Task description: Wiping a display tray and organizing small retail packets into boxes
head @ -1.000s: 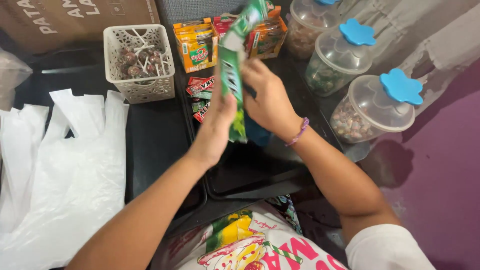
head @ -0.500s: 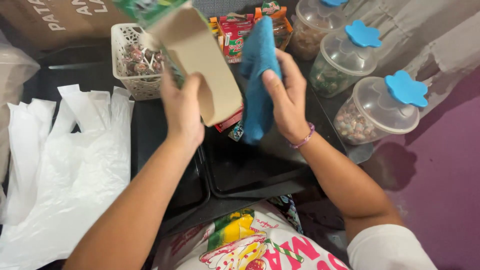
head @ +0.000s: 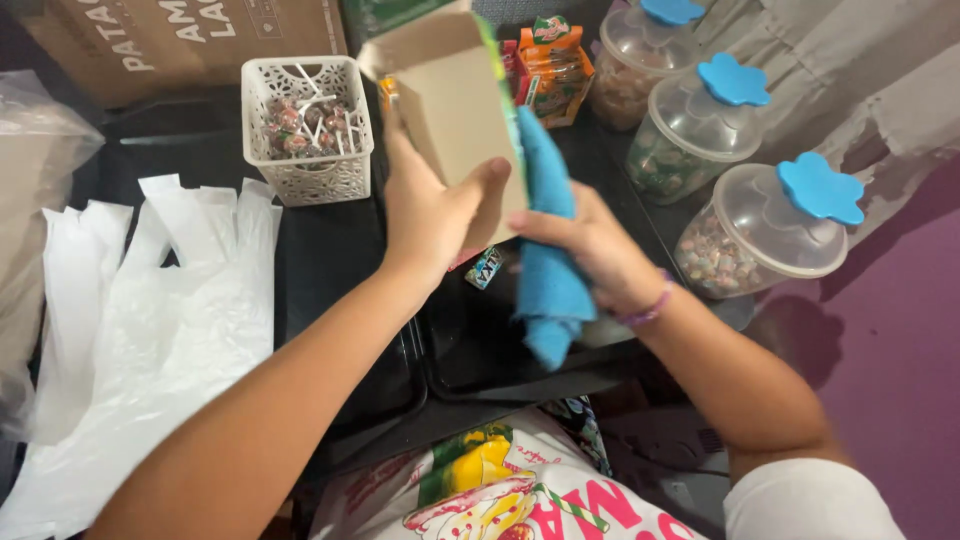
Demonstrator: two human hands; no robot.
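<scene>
My left hand (head: 432,208) grips a flat cardboard box (head: 455,95) with a plain brown underside and a green printed edge, held tilted up over the black tray (head: 480,360). My right hand (head: 592,245) holds a blue cloth (head: 545,255) pressed against the box's right side; the cloth hangs down below my fingers. A small candy wrapper (head: 486,268) lies on the tray just under the box.
A white lattice basket of lollipops (head: 307,125) stands at the back left. Orange snack packets (head: 552,70) sit behind the box. Three clear jars with blue lids (head: 765,225) line the right side. White plastic bags (head: 150,320) lie at left, a brown carton (head: 180,40) behind.
The box has turned from edge-on to showing its brown underside, and my left hand moved to hold it. The blue cloth came up in my right hand and now presses on the box's side.
</scene>
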